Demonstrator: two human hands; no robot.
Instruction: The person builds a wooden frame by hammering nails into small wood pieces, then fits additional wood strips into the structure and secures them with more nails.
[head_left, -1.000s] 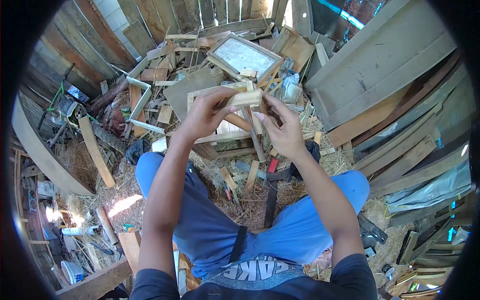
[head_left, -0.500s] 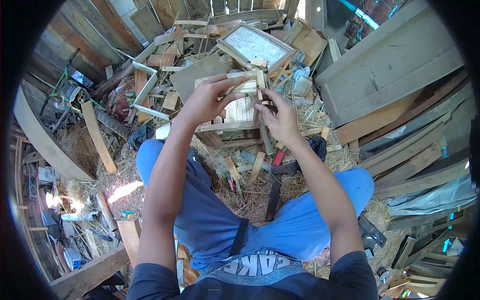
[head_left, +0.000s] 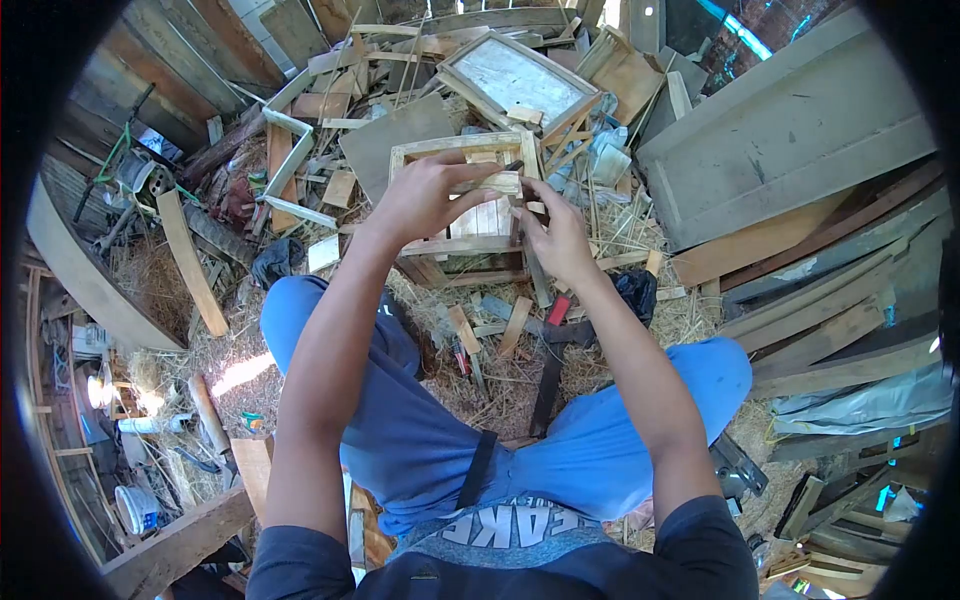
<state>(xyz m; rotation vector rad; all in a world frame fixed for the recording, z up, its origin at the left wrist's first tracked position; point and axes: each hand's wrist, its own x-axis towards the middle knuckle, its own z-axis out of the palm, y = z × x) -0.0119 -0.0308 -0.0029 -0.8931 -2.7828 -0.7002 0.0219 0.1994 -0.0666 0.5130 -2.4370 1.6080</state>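
Note:
A small wooden frame (head_left: 465, 246), open in the middle with pale slats inside, stands on the floor between my knees. My left hand (head_left: 430, 200) is over it, thumb and fingers closed on a short pale wooden strip (head_left: 507, 184). On the right side of the frame my right hand (head_left: 560, 235) pinches at the strip's end, thumb and forefinger bent around a small bit of wood. The fingers partly hide where the pieces meet. A hammer (head_left: 550, 375) with a dark handle lies on the straw below the frame.
Behind the frame lie scrap boards and a framed pale panel (head_left: 515, 80). A large grey panel (head_left: 790, 135) leans at the right, above stacked planks (head_left: 840, 320). A curved board (head_left: 85, 270) stands at the left. Wood offcuts (head_left: 515, 327) litter the straw.
The strip in my left hand has come away from the frame's far edge, nearer to me and tilted, showing more of the frame's top. My right hand stays close to its end.

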